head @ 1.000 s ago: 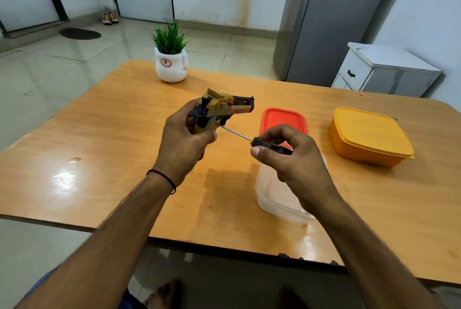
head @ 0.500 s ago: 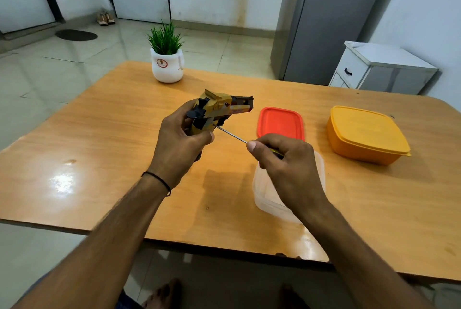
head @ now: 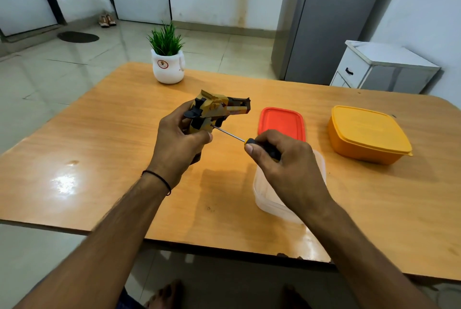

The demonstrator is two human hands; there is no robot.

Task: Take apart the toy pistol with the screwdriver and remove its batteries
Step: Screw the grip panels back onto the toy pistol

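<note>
A yellow and black toy pistol [head: 216, 110] is held above the wooden table [head: 104, 149], its barrel pointing right. My left hand [head: 178, 146] is wrapped around its grip from below. My right hand [head: 284, 166] grips the black and yellow handle of a screwdriver [head: 230, 134]. The thin metal shaft runs up and to the left, and its tip rests against the pistol's grip just above my left thumb. No batteries are visible.
A clear plastic box [head: 272, 202] sits under my right hand, with a red lid [head: 282, 122] lying behind it. An orange lidded box [head: 366, 134] stands at the right. A white pot with a green plant [head: 167, 64] is at the table's far edge.
My right hand has shifted its fingers on the screwdriver handle, as if twisting it. The tip stays at the pistol's grip. My left hand and the pistol hold nearly still.
</note>
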